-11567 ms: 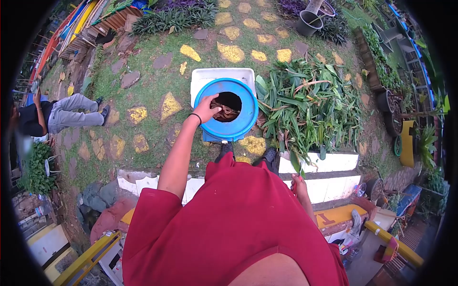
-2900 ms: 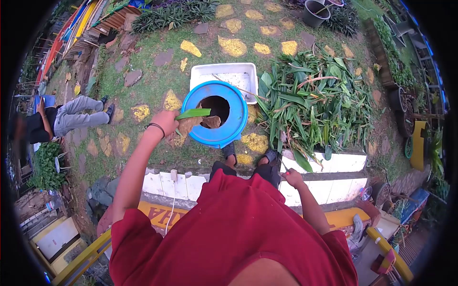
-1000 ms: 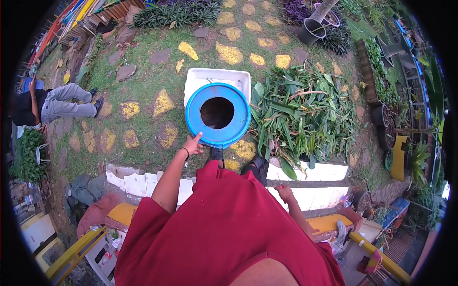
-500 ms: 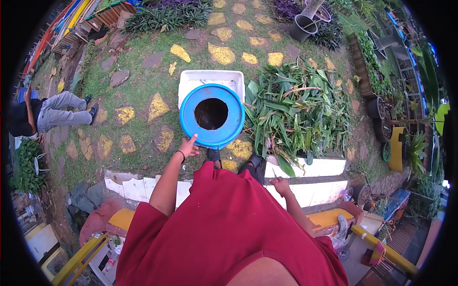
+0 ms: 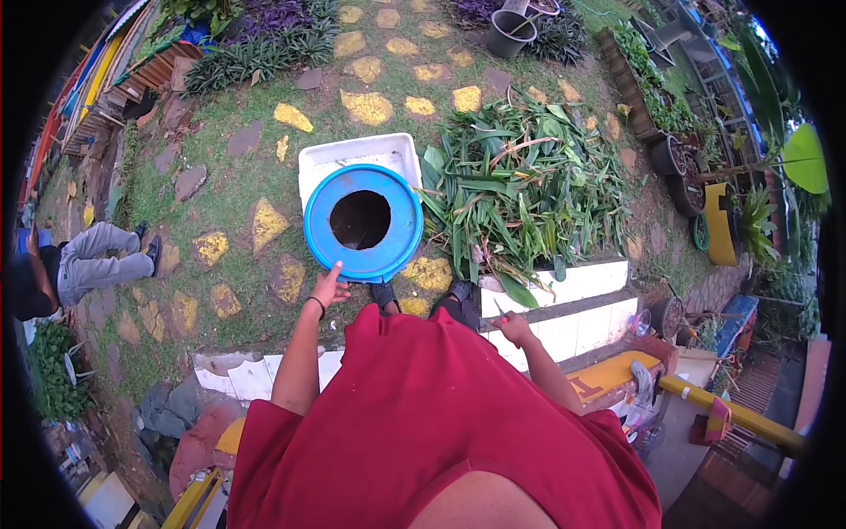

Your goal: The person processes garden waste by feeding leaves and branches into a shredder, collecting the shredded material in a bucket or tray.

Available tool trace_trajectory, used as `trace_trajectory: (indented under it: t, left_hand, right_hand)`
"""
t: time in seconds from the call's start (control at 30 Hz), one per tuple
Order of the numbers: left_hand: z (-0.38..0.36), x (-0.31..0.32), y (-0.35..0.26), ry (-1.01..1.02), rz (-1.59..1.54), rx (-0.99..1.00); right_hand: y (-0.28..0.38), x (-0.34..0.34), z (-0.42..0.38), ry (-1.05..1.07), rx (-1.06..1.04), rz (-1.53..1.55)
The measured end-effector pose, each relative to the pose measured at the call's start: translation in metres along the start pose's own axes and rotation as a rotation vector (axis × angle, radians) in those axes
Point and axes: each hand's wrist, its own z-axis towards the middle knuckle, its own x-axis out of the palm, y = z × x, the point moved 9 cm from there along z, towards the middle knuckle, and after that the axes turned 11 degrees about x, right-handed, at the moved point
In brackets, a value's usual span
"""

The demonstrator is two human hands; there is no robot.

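A round blue drum with a wide ring-shaped top stands in front of my feet, and its round opening looks dark inside. My left hand grips the near rim, one digit over the top and the other fingers against the side. Behind the drum, partly covered by it, is a white plastic tray. My right hand is closed around the handle of a small knife, its thin blade pointing up and away from me. Cut green leaves lie in a big heap to the drum's right, near that hand.
White tiled steps run close by my right hand. Yellow-painted stones dot the grass. At the far left is another person in grey trousers. Potted plants and a planter bed line the right side.
The view has shifted, so the drum, tray and leaf heap appear farther left. My left hand remains at the drum's rim, and my right hand still holds the knife.
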Motion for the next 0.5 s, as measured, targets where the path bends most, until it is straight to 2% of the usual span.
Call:
trace_trajectory:
  t: [0.07,0.13,0.2,0.33,0.43,0.5]
  left_hand:
    - [0.008,0.003,0.005,0.114,-0.016,-0.009]
    - [0.003,0.008,0.002,0.106,-0.012,-0.016]
    - [0.000,0.000,0.002,-0.015,0.006,-0.010]
    - [0.003,0.001,0.003,0.058,0.014,-0.010]
    - [0.004,0.002,0.006,0.075,0.011,-0.010]
    - [0.004,0.000,0.006,0.064,0.007,-0.010]
  right_hand:
    - [0.001,0.001,0.002,0.006,0.008,0.023]
    - [0.006,0.001,0.003,-0.016,-0.006,0.038]
    - [0.011,0.000,0.002,-0.031,-0.011,0.033]
    - [0.017,0.003,0.005,-0.059,-0.053,0.038]
    - [0.009,0.017,0.005,0.179,0.117,0.447]
    - [0.013,0.015,-0.002,0.230,0.167,0.633]
